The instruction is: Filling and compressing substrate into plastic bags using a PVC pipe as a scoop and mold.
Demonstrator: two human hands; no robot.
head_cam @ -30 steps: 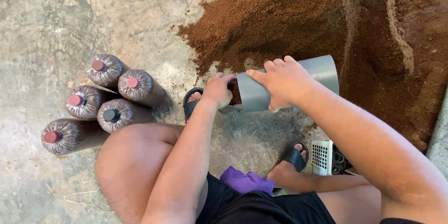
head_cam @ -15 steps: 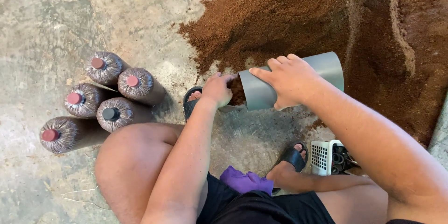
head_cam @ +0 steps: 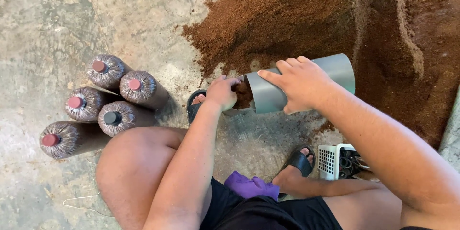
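Note:
My right hand (head_cam: 299,84) grips a short grey plastic tube (head_cam: 335,72) from above, lying tilted with its far end against a big heap of brown sawdust-like material (head_cam: 306,14). Brown material shows at the tube's near mouth (head_cam: 243,93). My left hand (head_cam: 223,93) is closed right at that mouth, pinching what looks like the rim of a clear plastic bag (head_cam: 235,111), mostly hidden under the hand. Both hands work just above my left sandal (head_cam: 194,105).
Several filled dark bags with red or dark caps (head_cam: 105,108) lie bunched on the concrete floor (head_cam: 57,28) at the left. A white slotted basket (head_cam: 335,160) sits by my right sandal (head_cam: 301,160). A purple cloth (head_cam: 251,187) lies in my lap.
The tube has shifted slightly right and tipped a little more toward my left hand. My left hand has stayed at the tube's mouth.

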